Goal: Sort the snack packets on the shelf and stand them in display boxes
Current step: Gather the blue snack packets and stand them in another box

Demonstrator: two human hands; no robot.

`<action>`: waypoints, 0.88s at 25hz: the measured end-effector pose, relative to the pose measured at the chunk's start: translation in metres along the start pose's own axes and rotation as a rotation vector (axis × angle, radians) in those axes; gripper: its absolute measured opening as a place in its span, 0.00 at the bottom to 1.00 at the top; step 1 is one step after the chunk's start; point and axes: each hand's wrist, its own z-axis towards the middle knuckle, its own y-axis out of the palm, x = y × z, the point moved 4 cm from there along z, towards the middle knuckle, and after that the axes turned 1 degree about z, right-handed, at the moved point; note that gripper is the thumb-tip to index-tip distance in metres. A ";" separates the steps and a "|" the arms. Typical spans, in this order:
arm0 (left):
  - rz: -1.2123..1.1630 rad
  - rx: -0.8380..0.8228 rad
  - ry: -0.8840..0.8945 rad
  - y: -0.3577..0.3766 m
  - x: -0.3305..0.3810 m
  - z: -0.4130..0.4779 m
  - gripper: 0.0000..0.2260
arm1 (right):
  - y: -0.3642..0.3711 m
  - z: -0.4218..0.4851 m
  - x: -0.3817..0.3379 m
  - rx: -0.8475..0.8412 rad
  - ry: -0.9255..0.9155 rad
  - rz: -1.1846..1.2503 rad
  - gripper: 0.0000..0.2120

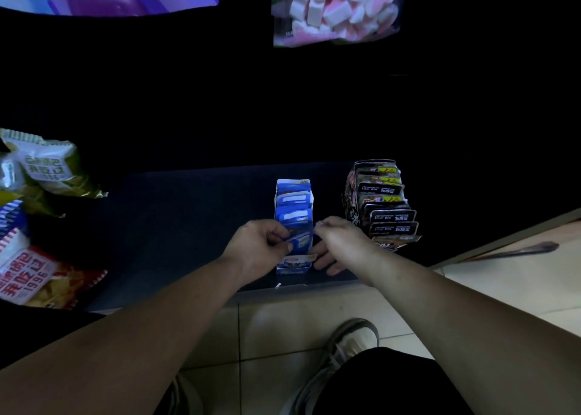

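Left hand (259, 245), right hand (338, 241) on upright blue packets (295, 217), box (292, 269) front-to-back.

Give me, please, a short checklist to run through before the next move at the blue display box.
1. Left hand has a grip on the blue packet: ok, fingers pinch it at the box's front.
2. Right hand steadying the blue display box: cannot tell; it is beside the box, contact too dim.
3. Other blue packets standing in a row: ok.
4. Box wholly on the shelf: ok, near the front edge.
5. Black display box apart from the blue one: ok, gap between.
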 end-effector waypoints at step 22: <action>-0.641 -0.322 -0.066 -0.022 0.027 -0.043 0.06 | -0.002 -0.014 -0.015 -0.012 0.122 0.422 0.06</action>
